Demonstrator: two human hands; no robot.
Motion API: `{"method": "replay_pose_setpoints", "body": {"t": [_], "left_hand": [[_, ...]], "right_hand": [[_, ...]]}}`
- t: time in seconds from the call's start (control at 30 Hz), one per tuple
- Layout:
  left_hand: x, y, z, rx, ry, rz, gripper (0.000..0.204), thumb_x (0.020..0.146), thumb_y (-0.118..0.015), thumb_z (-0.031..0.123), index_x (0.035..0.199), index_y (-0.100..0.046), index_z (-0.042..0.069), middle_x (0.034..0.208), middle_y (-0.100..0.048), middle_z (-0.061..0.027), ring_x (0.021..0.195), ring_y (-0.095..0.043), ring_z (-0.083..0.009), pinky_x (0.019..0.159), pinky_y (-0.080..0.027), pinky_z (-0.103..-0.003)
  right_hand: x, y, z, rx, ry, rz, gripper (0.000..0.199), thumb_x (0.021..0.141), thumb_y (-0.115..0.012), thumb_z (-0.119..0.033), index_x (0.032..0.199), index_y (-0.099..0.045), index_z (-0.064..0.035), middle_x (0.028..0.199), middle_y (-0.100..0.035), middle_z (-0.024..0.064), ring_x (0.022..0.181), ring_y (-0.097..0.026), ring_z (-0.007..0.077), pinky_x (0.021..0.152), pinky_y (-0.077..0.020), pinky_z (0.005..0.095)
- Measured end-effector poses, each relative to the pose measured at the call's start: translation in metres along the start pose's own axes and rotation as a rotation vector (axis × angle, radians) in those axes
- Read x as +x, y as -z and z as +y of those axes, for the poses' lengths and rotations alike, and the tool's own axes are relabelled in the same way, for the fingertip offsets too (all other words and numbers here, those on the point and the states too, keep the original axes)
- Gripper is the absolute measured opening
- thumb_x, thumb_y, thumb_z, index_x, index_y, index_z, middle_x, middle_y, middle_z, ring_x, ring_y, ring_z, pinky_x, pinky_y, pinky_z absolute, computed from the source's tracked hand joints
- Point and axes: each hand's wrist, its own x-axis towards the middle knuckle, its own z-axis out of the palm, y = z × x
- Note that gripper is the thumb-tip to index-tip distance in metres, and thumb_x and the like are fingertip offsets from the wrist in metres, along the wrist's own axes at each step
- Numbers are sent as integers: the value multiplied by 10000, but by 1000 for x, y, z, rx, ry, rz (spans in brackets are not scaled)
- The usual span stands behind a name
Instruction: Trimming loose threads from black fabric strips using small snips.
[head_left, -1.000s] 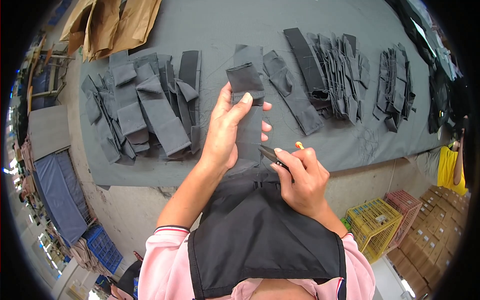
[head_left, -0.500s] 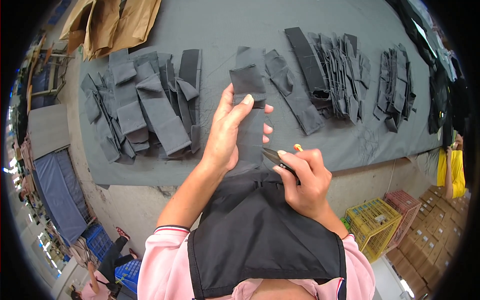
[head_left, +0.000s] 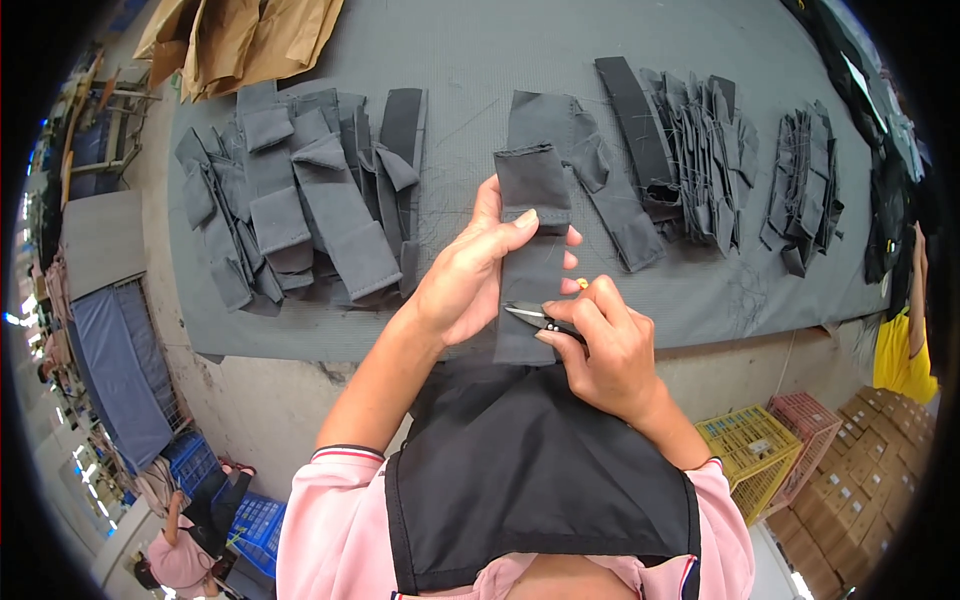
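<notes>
Grey cloth-covered table [head_left: 560, 60], fabric piles [head_left: 300, 210], plastic crates [head_left: 770, 440]

Piles of dark grey fabric pieces [head_left: 300, 215] lie along the grey table [head_left: 470, 60], toward its left and right [head_left: 700, 150] edges. Brown paper [head_left: 240, 40] sits at its far left corner. Below its near right corner stand yellow [head_left: 745, 450] and pink crates [head_left: 805, 420].

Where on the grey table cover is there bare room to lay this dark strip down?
Bare grey table cover lies between the left heap of grey fabric pieces and the folded strips; also along the near edge, right of the right hand. The right-side bundles are crowded.
</notes>
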Motion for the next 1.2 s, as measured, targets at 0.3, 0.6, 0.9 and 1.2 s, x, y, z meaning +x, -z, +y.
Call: {"method": "replay_pose_setpoints", "body": {"t": [0.3, 0.6, 0.9, 1.2], "left_hand": [[3, 4, -4, -124, 59, -46, 337, 939, -416, 211, 1220, -245, 139, 1043, -536, -155, 923, -572, -227, 772, -509, -393], [1, 9, -5, -62, 80, -26, 512, 948, -402, 283, 1350, -125, 127, 1090, -527, -146, 957, -565, -232, 778, -495, -378], [-16, -8, -29, 270, 111, 40, 785, 770, -368, -61, 1419, 43, 98, 1249, -388, -170, 917, -568, -205, 774, -486, -329], [-26, -1, -40, 246, -20, 116, 404, 892, -508, 109, 1191, -238, 89, 1218, -399, -165, 896, -599, -256, 756, -526, -361]], "right_hand": [[-12, -6, 5, 66, -7, 140, 195, 661, -692, 14, 827, -598, -27, 715, -492, 75, 585, -534, 186, 484, -428, 284], [1, -3, 24, 494, -421, 241, 237, 685, -672, 26, 902, -581, -3, 770, -402, 2, 586, -396, 54, 511, -330, 186], [19, -23, 50, 144, -68, 203, 277, 711, -605, 55, 959, -618, -70, 719, -414, 43, 538, -442, 130, 498, -383, 226], [41, -13, 42, 1215, -674, 283, 105, 868, -568, -142, 805, -531, -67, 634, -428, -64, 512, -357, 0, 444, -318, 159]]}}
